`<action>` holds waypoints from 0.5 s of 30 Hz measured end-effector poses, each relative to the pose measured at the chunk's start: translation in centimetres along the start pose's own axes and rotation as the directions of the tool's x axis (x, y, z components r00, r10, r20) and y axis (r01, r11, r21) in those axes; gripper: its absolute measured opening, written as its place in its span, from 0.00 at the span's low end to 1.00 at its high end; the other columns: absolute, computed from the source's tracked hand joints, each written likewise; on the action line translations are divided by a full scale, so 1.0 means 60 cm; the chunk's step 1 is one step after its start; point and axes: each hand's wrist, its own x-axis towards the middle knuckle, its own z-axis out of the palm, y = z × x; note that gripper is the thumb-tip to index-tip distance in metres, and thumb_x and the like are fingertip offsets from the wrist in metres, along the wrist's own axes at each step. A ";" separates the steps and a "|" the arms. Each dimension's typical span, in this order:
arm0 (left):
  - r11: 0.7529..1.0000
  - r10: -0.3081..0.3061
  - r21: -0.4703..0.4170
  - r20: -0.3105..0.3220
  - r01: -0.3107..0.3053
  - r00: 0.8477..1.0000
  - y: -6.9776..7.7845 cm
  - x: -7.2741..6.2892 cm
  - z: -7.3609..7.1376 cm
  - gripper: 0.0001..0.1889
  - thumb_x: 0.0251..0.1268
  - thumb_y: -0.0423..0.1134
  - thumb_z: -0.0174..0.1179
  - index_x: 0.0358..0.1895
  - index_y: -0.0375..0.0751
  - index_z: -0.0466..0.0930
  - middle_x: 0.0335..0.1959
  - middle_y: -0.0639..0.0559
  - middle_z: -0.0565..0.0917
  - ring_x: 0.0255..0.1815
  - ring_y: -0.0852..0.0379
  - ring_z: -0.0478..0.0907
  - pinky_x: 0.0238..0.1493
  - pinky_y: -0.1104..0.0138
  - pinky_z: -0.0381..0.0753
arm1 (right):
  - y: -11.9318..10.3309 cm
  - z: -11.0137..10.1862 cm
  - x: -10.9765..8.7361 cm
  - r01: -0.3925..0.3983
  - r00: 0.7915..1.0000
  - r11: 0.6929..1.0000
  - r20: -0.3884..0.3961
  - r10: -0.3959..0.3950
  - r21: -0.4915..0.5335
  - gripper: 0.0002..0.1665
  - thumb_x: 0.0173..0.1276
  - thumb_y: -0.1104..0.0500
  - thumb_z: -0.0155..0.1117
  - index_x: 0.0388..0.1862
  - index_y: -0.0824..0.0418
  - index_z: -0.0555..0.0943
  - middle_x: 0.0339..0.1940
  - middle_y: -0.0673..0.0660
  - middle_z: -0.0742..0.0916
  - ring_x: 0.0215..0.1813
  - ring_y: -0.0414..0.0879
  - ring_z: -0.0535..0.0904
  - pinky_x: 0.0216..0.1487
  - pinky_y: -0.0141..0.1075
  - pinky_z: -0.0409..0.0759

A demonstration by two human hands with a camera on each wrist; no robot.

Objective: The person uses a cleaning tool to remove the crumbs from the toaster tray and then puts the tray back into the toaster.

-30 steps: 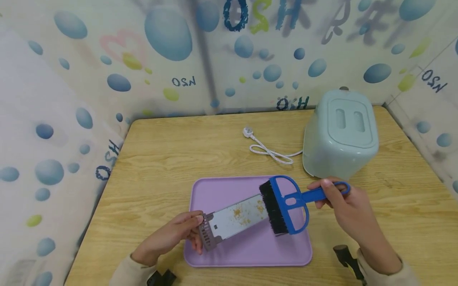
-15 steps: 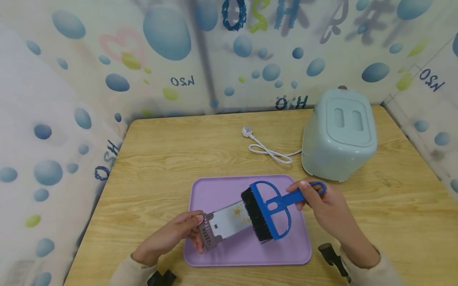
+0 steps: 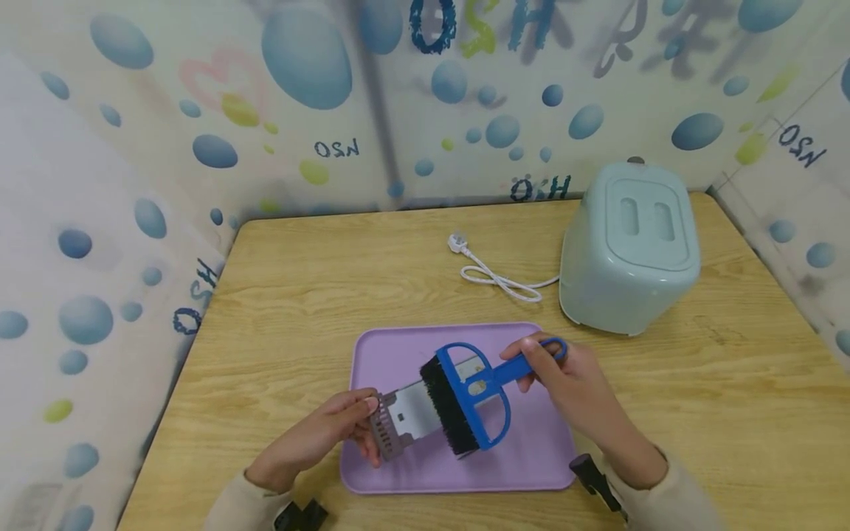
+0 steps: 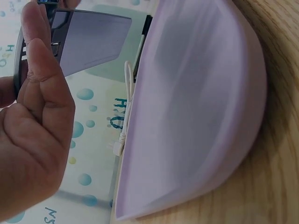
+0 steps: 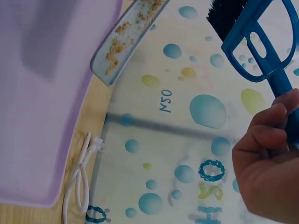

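Note:
My left hand (image 3: 332,434) pinches the grey slotted end of a metal crumb tray (image 3: 413,410), which is held above a purple serving tray (image 3: 531,466). Brown crumbs (image 5: 116,50) are scattered toward the crumb tray's far end, plain in the right wrist view. With thumb and fingers my right hand (image 3: 569,383) grips the handle of a blue brush (image 3: 487,377). Its black bristles (image 3: 448,407) lie across the middle of the crumb tray and hide part of it; whether they touch the metal I cannot tell. The left wrist view shows the crumb tray's underside (image 4: 93,39).
A pale green toaster (image 3: 631,258), lid on top, stands at the back right of the wooden table (image 3: 299,295). Its white cord and plug (image 3: 494,279) lie coiled to its left. A patterned wall (image 3: 425,96) borders the table behind and on the left.
My right hand has moved the brush leftward along the crumb tray, from its far end toward my left hand. My left hand and the crumb tray have stayed nearly still.

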 end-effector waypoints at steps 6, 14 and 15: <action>0.999 -0.011 0.032 -0.012 0.012 1.000 0.000 0.003 0.001 0.22 0.80 0.41 0.36 0.51 0.20 0.67 0.32 0.57 0.86 0.29 0.62 0.85 0.34 0.69 0.82 | 0.007 0.011 0.004 -0.045 0.999 0.998 0.004 0.045 0.042 0.19 0.78 0.56 0.47 0.38 0.65 0.83 0.19 0.49 0.81 0.25 0.39 0.74 0.28 0.30 0.70; 0.999 -0.006 0.040 -0.025 0.007 1.000 0.000 0.006 0.001 0.21 0.80 0.42 0.37 0.48 0.20 0.67 0.30 0.57 0.86 0.28 0.61 0.85 0.32 0.70 0.81 | 0.017 0.031 0.009 -0.075 0.994 0.991 0.085 0.066 0.109 0.19 0.78 0.58 0.48 0.41 0.68 0.83 0.21 0.53 0.82 0.26 0.38 0.77 0.32 0.28 0.74; 0.999 -0.010 0.040 -0.026 0.011 1.000 0.001 0.006 0.002 0.21 0.80 0.42 0.37 0.48 0.21 0.67 0.30 0.57 0.86 0.27 0.62 0.85 0.31 0.71 0.79 | 0.019 0.034 0.010 -0.077 0.993 0.991 0.093 0.066 0.114 0.19 0.78 0.57 0.48 0.41 0.69 0.83 0.21 0.53 0.82 0.27 0.37 0.77 0.32 0.28 0.74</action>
